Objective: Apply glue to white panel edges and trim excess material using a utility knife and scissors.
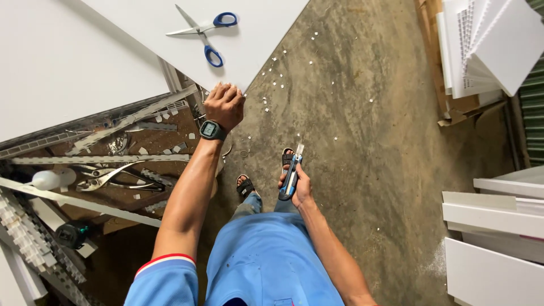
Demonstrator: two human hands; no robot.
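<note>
My left hand (pixel 224 105), with a dark wristwatch (pixel 212 130) on the wrist, grips the near corner of a large white panel (pixel 255 34) that lies on the workbench. My right hand (pixel 298 184) hangs lower, above my sandalled feet, closed around a blue utility knife (pixel 291 173) whose blade is out and points away from me. A pair of blue-handled scissors (pixel 204 31) lies open on the white panel, beyond my left hand.
A second white panel (pixel 62 62) covers the bench at left. Below it lie metal snips (pixel 107 177), white profile strips (pixel 85 160) and offcuts. White boards are stacked at upper right (pixel 487 45) and lower right (pixel 493 238). Small white chips dot the concrete floor (pixel 368 130).
</note>
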